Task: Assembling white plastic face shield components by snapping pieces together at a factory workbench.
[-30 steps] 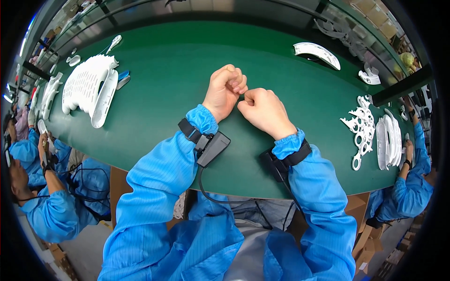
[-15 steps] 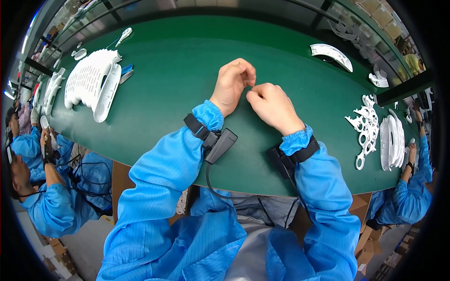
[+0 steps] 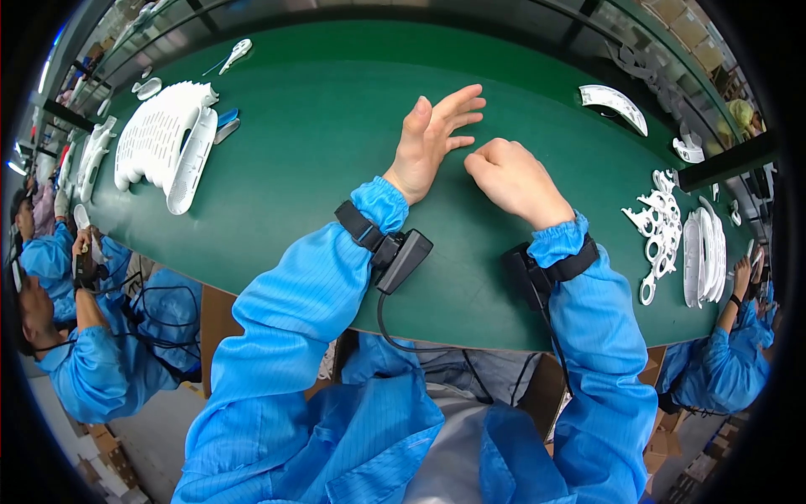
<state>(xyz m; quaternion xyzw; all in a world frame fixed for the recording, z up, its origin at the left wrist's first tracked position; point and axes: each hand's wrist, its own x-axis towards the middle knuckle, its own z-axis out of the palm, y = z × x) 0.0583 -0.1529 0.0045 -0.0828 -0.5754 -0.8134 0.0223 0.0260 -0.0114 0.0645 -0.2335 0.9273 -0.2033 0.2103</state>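
Note:
Above the middle of the green table [image 3: 319,118], my left hand [image 3: 430,144] is raised with its fingers stretched and apart, holding nothing. Just to its right, my right hand [image 3: 514,178] is closed with the fingers curled under; whatever it holds, if anything, is hidden from view. A small gap separates the two hands. Neither touches the white plastic parts toward the table's sides. Each of my wrists has a black strap carrying a black device, the left device [image 3: 403,260] and the right device [image 3: 531,275], with cables hanging down.
White slotted shells [image 3: 155,139] stand bunched at left, beside a blue-and-grey piece [image 3: 227,124]. White ringed parts [image 3: 655,231] and curved white panels [image 3: 705,256] lie at right; a white arc-shaped part [image 3: 617,107] is farther back. Co-workers in blue sit left [image 3: 105,361] and right [image 3: 722,353].
My left hand's fingers have opened out from a curled position. The right hand, still closed, has moved right, widening the gap between them.

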